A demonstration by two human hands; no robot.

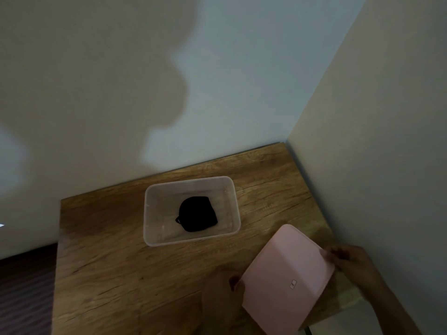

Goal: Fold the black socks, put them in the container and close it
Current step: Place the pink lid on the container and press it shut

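Resting folded into a dark bundle, the black socks [197, 213] lie on the floor of the clear container [154, 238], which stands open on the wooden table [116, 274] near the corner of the walls. Nearer the camera, the pink lid [287, 274] is held tilted above the table, apart from the container. The left hand [222, 291] grips its near-left edge with fingers closed on it, and the right hand [350, 264] pinches its right edge between thumb and fingers.
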